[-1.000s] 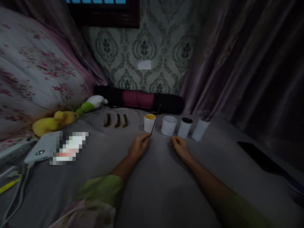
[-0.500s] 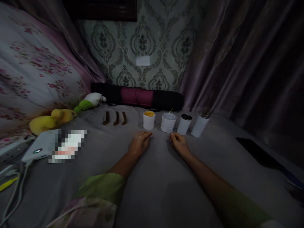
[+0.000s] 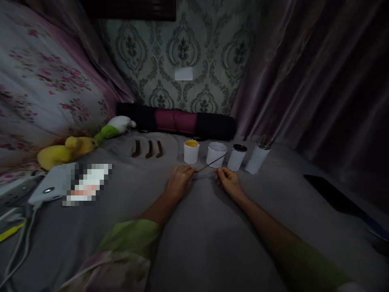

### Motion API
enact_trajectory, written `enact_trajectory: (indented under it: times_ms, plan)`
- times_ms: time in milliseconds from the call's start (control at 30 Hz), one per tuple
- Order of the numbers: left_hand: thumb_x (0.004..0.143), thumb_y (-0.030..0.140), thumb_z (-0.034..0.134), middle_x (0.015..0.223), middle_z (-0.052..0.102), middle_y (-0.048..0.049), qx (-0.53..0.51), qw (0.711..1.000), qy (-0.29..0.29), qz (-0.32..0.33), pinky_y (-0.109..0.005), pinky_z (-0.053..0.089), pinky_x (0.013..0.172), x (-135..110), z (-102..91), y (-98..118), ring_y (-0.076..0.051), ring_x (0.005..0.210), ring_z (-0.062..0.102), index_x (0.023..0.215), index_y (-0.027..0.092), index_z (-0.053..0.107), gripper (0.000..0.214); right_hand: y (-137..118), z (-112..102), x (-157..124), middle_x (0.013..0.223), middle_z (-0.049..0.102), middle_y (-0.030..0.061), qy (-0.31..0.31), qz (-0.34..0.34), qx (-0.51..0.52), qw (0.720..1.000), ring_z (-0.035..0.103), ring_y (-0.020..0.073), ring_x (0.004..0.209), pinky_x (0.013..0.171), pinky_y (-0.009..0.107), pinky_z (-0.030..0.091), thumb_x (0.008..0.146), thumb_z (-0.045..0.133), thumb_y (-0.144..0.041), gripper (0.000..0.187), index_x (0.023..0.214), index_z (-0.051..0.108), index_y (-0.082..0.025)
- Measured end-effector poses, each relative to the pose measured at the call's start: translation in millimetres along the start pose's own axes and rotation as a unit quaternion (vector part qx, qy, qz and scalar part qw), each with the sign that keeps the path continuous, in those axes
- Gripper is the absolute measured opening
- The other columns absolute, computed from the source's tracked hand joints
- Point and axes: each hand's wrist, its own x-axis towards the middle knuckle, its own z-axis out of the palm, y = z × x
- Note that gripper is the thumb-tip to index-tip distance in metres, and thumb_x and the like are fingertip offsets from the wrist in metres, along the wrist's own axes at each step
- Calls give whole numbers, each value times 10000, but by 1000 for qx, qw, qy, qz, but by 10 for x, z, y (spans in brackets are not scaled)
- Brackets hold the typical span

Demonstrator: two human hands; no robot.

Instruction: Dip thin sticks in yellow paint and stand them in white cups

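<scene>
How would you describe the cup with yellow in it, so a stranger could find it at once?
Find the black and pink roll against the wall; four white cups stand in a row before it. The yellow cup is at the row's left end, just beyond the left hand. It alone shows yellow on top; its neighbour is white inside.

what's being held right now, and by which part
The left hand pinches a thin brown stick by its near end, the tip slanting away to the right. The right hand lies curled on the grey bedsheet with nothing visible in it.
</scene>
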Motion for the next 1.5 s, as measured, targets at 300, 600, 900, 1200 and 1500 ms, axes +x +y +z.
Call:
enact_trajectory:
  times_ms: [300, 600, 900, 1200, 1500]
  plan:
    - [831, 171, 415, 960, 612, -80, 36, 999, -12, 19, -329, 354, 740, 11, 17, 14, -188, 876, 524, 1059, 188, 581, 282, -98, 33, -23, 649, 527, -6, -17, 38, 57, 998, 432, 74, 459, 368, 188, 315, 709, 545, -435, 345, 900, 566, -149]
    - [825, 168, 413, 919, 600, -80, 52, 998, -26, 30, -327, 342, 727, 17, 34, 27, -189, 849, 511, 1038, 189, 581, 272, -116, 50, -32, 600, 509, -37, -25, 64, 116, 991, 432, 63, 450, 373, 185, 317, 655, 622, -418, 382, 928, 570, -157]
    - [827, 183, 410, 862, 587, -86, 45, 997, -34, 44, -334, 349, 736, 25, 50, 52, -196, 848, 509, 983, 183, 594, 242, -181, 87, -50, 652, 559, -10, -12, 93, 147, 985, 423, 54, 438, 362, 184, 300, 638, 618, -496, 406, 847, 580, -150]
    - [820, 164, 394, 845, 580, -71, -39, 999, -24, 22, -310, 386, 755, 19, 69, 53, -178, 833, 516, 940, 181, 594, 234, -87, 82, -26, 691, 576, 5, -21, 96, 160, 982, 439, 55, 447, 356, 178, 307, 654, 611, -487, 396, 866, 583, -155]
    - [760, 156, 452, 848, 611, -46, -181, 981, -6, -64, -287, 428, 762, 24, 199, -14, -163, 836, 547, 890, 177, 603, 201, -73, 74, -28, 671, 568, -3, -5, 101, 161, 982, 438, 59, 443, 351, 179, 311, 649, 614, -490, 390, 856, 575, -161]
